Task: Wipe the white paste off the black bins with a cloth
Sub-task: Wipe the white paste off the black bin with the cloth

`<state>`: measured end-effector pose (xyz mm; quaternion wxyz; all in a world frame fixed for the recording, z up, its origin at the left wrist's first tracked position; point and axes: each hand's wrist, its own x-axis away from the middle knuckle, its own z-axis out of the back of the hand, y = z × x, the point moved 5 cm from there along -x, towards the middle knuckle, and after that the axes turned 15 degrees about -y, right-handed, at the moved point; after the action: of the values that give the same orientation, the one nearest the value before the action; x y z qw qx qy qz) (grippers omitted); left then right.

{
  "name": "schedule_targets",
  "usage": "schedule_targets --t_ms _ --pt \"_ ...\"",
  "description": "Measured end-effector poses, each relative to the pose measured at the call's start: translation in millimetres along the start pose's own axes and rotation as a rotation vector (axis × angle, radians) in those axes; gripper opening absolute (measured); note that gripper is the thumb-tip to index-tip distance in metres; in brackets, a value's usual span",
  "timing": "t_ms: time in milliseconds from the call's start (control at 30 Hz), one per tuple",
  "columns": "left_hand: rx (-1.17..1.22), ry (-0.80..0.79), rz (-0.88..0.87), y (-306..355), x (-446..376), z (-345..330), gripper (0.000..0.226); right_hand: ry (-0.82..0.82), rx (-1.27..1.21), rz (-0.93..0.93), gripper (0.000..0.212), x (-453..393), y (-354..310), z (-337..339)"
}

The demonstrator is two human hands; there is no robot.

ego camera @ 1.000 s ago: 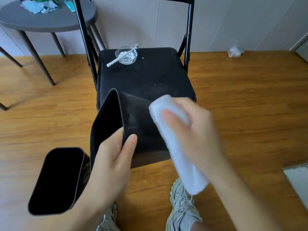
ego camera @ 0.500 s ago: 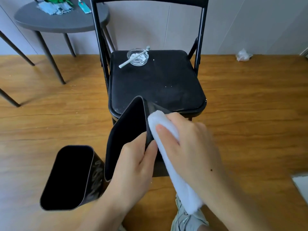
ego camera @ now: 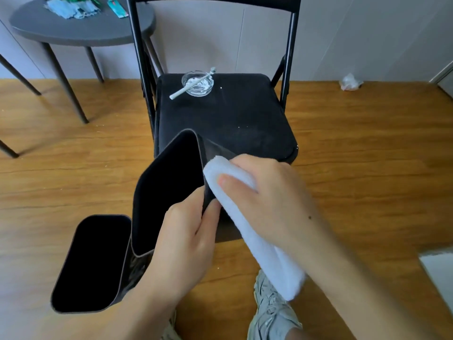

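A black bin point(ego camera: 171, 173) is held tilted in front of the chair, its mouth facing left. My left hand point(ego camera: 186, 239) grips its near rim, thumb on the outer wall and fingers inside. My right hand point(ego camera: 267, 192) holds a folded white cloth point(ego camera: 257, 239) and presses it against the bin's right outer wall, near the rim. A second black bin point(ego camera: 90, 263) stands on the floor at the lower left, its mouth open toward me. No white paste shows on the part of the wall that is visible.
A black folding chair point(ego camera: 245, 123) stands just behind the held bin. On its seat sits a glass dish of white paste point(ego camera: 198, 84) with a toothbrush point(ego camera: 191, 84) across it. A grey round table point(ego camera: 81, 28) stands at the back left. My shoes point(ego camera: 272, 312) are below.
The cloth in my right hand has slid left along the bin's outer wall toward the rim. The bin has turned so less of that wall shows.
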<state>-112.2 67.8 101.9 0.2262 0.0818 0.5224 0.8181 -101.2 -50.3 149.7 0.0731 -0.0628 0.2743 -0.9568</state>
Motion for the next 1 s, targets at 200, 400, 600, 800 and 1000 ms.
schedule_targets --t_ms 200,400,600,800,1000 --pt "-0.022 -0.020 -0.016 9.8 11.7 -2.9 0.040 0.098 -0.026 -0.125 0.030 -76.6 6.8 4.5" --pt "0.027 -0.020 -0.011 5.2 14.6 -3.4 0.027 0.124 -0.132 -0.310 0.024 -106.8 60.0 45.3" --pt "0.207 0.103 0.046 -4.2 12.7 16.2 0.051 0.361 -0.411 -0.350 0.022 -9.6 109.4 79.2" --pt "0.386 0.164 0.148 -1.3 11.0 17.2 0.061 0.322 -0.629 -0.522 0.026 50.2 139.7 28.2" --pt "0.673 0.167 0.288 -10.2 13.0 6.8 0.036 0.278 -0.995 -0.796 0.024 72.6 177.3 5.4"
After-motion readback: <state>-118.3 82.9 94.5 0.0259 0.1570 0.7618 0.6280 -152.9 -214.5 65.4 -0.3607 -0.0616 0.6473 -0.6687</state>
